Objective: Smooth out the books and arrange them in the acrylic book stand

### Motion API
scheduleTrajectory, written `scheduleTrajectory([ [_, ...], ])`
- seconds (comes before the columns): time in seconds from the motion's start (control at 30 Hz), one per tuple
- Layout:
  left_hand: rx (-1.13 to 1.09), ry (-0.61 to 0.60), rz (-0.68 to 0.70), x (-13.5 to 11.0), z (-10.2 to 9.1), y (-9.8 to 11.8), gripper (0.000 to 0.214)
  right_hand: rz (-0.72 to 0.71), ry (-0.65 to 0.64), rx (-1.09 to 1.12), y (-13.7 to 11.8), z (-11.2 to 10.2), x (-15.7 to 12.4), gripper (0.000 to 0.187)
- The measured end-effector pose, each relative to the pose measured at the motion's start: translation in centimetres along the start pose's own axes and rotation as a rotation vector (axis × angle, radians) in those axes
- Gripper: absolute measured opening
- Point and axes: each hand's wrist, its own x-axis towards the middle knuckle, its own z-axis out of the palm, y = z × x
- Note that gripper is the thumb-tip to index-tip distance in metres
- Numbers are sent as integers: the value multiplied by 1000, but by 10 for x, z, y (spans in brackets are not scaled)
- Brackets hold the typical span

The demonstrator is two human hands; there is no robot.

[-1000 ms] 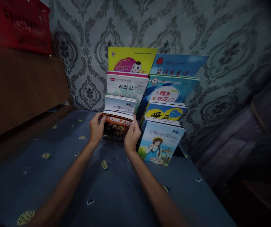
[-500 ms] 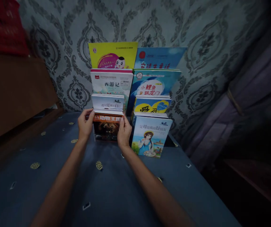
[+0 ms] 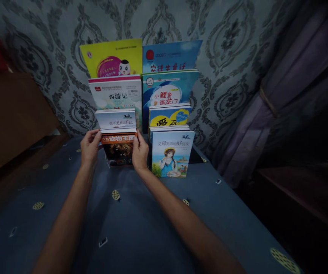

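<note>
A dark book with an orange title band and a lion on its cover (image 3: 118, 149) stands at the front of the left column of books. My left hand (image 3: 90, 146) pinches its left upper edge, thumb in front. At the right edge, my right hand (image 3: 140, 151) grips the same book, thumb on the front side. Some of the fingers are hidden behind it. Just behind rises a pale blue-grey book (image 3: 116, 118), then a white-covered book (image 3: 118, 91) and a tall yellow book (image 3: 111, 53). Close to my right hand, a light blue book with a girl in a hat (image 3: 171, 156) stands upright.
Behind the girl book are a blue and yellow book (image 3: 169, 116), a teal book (image 3: 171, 87) and a taller blue book (image 3: 172, 55). Patterned wallpaper (image 3: 232, 45) backs them. A brown wooden panel (image 3: 12, 118) is left, a purple curtain (image 3: 255, 125) right. Blue cloth (image 3: 141, 228) covers the surface.
The camera view has turned to the right, so the books and hands appear farther left. Both hands keep hold of the lion book, which has hardly moved among the others.
</note>
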Motion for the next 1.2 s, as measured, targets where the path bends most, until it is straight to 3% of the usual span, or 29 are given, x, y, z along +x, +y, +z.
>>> scheduleTrajectory([
  [0.3, 156, 68, 262, -1, 3, -17, 44, -85, 9, -47, -3, -2, 0, 48],
  [0.57, 184, 48, 351, 5, 0, -22, 38, -111, -59, -159, -2, -9, 7, 47],
  [0.67, 209, 33, 354, 3, -2, -19, 38, -218, -85, -279, -11, -13, 8, 49],
  [0.8, 250, -23, 335, 0, -4, -13, 38, -404, -219, -505, -33, -15, 11, 50],
  [0.93, 275, -55, 335, -2, -6, -11, 37, -487, -418, -641, -46, -11, 20, 46],
  [1.07, 338, -86, 364, -1, -11, -9, 36, -514, -456, -685, -46, -10, 25, 45],
  [1.2, 560, -93, 509, -2, -14, -1, 32, -525, -454, -707, -45, -10, 25, 45],
])
